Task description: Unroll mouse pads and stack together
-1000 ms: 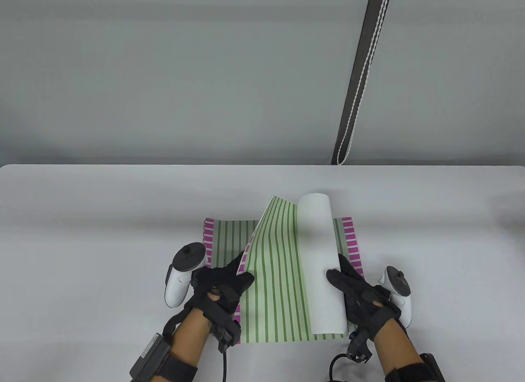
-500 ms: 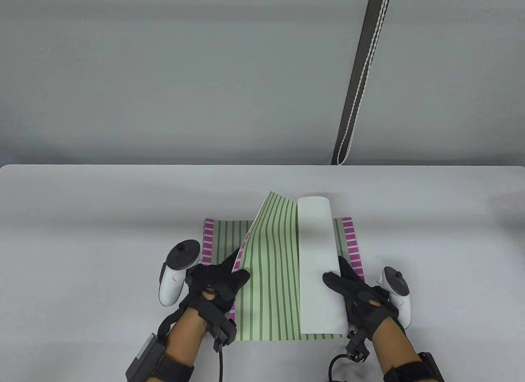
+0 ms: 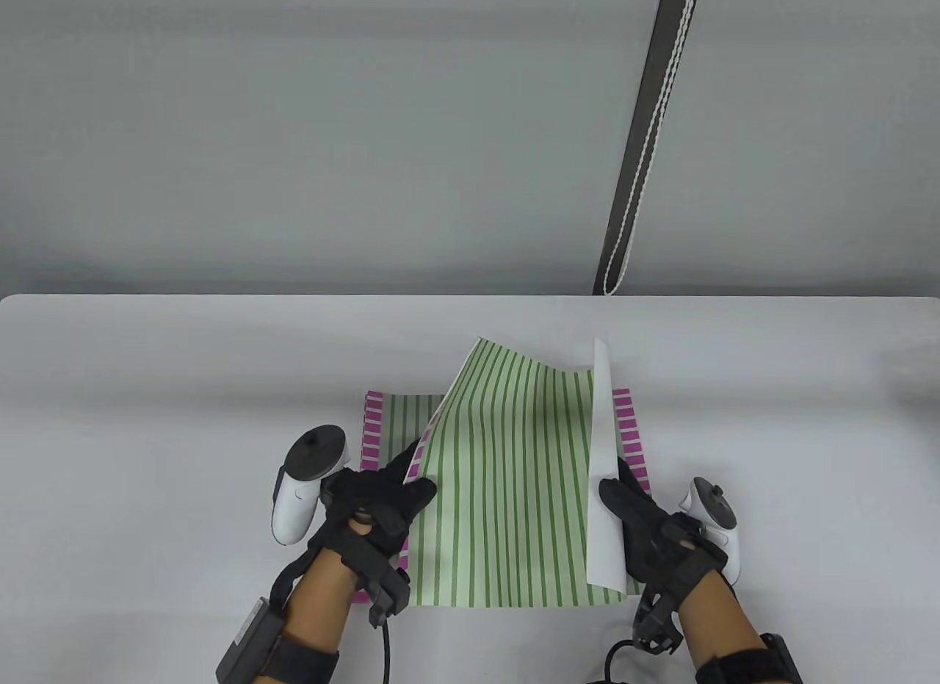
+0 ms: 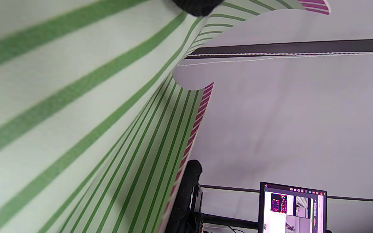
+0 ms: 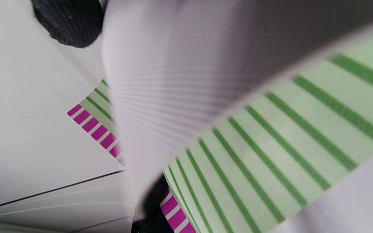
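Note:
A green-striped mouse pad point(image 3: 507, 486) with magenta end bands and a white underside is spread between my hands, over a second flat pad of the same pattern point(image 3: 396, 427) on the table. My left hand point(image 3: 378, 508) grips its left edge, lifted off the lower pad. My right hand point(image 3: 635, 519) grips its right edge, which stands curled up and shows its white back point(image 3: 606, 478). The left wrist view shows the striped face point(image 4: 76, 129) close up. The right wrist view shows the white back point(image 5: 173, 81) and stripes point(image 5: 270, 145).
The white table point(image 3: 183, 390) reaches to all sides of the pads. A dark strap with a white cord point(image 3: 646, 140) hangs down the grey wall behind the table. A monitor point(image 4: 291, 207) shows in the left wrist view.
The white roll on the right has opened out. My right hand drew its edge to the right, my left hand moved left and toward me, and the striped face now spans both hands.

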Motion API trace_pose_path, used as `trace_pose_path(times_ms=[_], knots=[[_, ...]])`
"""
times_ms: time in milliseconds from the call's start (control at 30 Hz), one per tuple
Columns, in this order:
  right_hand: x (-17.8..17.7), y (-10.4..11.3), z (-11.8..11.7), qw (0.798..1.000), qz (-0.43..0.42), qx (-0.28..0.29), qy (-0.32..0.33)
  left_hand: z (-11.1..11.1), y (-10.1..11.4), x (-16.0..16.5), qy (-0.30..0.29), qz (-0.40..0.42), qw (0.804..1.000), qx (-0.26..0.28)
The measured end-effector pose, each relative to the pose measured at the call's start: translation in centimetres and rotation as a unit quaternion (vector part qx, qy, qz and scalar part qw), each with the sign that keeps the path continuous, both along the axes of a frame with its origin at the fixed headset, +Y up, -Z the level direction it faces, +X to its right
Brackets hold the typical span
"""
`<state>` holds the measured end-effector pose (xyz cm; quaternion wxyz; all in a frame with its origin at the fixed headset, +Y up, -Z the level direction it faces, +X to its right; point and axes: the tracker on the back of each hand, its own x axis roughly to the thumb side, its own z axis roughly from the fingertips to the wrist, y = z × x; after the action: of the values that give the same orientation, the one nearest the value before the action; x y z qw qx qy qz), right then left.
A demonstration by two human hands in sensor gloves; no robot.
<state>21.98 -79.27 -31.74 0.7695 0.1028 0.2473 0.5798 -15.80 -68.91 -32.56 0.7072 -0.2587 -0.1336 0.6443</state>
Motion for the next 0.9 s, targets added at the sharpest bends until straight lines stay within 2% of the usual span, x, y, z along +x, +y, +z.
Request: trace_pose_path(times_ms=[233, 600, 800, 900], knots=[[1.3, -0.3, -0.3, 1.0, 0.006, 0.003, -0.02, -0.3, 0.3, -1.1, 0.003, 0.005, 1.0, 0.008], [1.8, 0.4, 0.1, 1.0, -0.008, 0.004, 0.012, -0.5, 0.1, -1.7, 0.004, 0.002, 1.0, 0.009], [2.4, 0.9, 0.1, 1.0, 0.012, 0.005, 0.017, -0.8, -0.2, -2.4, 0.008, 0.002, 1.0, 0.007], [3.1, 1.9, 0.1, 0.999, 0.046, 0.01, 0.021, -0.9, -0.6, -2.8, 0.009, -0.002, 1.0, 0.004]])
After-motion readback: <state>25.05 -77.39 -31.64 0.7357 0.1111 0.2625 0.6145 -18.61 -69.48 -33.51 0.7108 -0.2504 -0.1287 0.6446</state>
